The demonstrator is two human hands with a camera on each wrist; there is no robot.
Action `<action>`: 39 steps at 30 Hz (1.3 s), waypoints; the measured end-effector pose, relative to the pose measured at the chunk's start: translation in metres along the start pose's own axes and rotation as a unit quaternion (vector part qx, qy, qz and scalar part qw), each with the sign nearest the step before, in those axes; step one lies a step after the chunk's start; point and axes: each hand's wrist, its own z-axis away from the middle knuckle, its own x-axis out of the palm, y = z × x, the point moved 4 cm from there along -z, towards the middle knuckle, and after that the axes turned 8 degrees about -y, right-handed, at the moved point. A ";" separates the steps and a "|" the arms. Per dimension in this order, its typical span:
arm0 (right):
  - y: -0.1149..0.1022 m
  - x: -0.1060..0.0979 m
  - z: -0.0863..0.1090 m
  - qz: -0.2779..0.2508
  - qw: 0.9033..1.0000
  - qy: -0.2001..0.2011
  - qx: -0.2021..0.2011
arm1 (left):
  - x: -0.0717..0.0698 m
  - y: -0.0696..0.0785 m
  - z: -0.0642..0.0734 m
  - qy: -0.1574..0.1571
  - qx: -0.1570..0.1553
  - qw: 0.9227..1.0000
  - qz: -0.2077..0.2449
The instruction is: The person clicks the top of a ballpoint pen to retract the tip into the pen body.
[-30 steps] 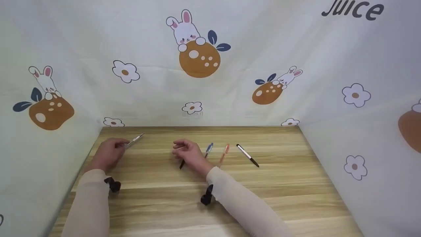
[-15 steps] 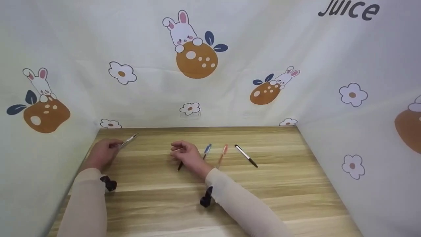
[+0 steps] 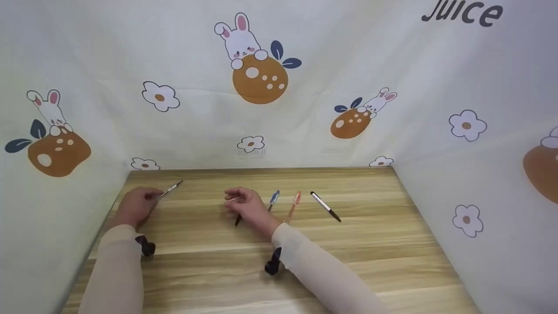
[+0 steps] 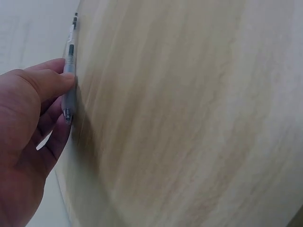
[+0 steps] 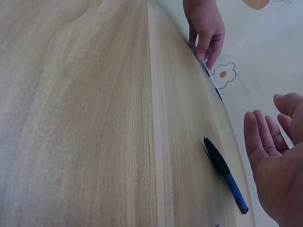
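At the far left of the table, my left hand (image 3: pixel 135 205) pinches a slim clear-and-grey click pen (image 4: pixel 70 90) between thumb and fingers. The pen's tip points away to the right; whether it touches the wood, I cannot tell. My right hand (image 3: pixel 250 207) hovers near the middle with loosely bent fingers and nothing seen in it. Beneath it lies a black-and-blue pen (image 5: pixel 225 175), mostly hidden in the head view. Right of that hand lie a blue-capped pen (image 3: pixel 274 197), an orange-red pen (image 3: pixel 295 204) and a white-and-black pen (image 3: pixel 326 206).
The wood-grain table (image 3: pixel 209 270) is bordered at the back and both sides by pale cloth walls (image 3: pixel 196 126) printed with rabbits, oranges and flowers. A black wrist camera (image 3: pixel 146 245) sits on the left sleeve, another wrist camera (image 3: pixel 273 261) on the right.
The head view has shifted slightly. My left hand has moved a little left, then slightly nearer, with the click pen still pinched. The right hand and the other pens stay put.
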 end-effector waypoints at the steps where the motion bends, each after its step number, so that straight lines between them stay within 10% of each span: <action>1: 0.000 0.000 0.000 -0.001 1.000 -0.001 0.001 | 0.000 0.000 0.000 0.003 0.001 1.000 -0.001; 19: -0.004 -0.001 -0.001 0.007 1.000 -0.013 -0.003 | -0.005 -0.002 -0.001 0.005 -0.054 0.999 0.008; 39: -0.015 -0.048 0.028 0.070 0.997 0.021 0.003 | 0.031 0.086 0.000 0.037 0.034 0.997 0.053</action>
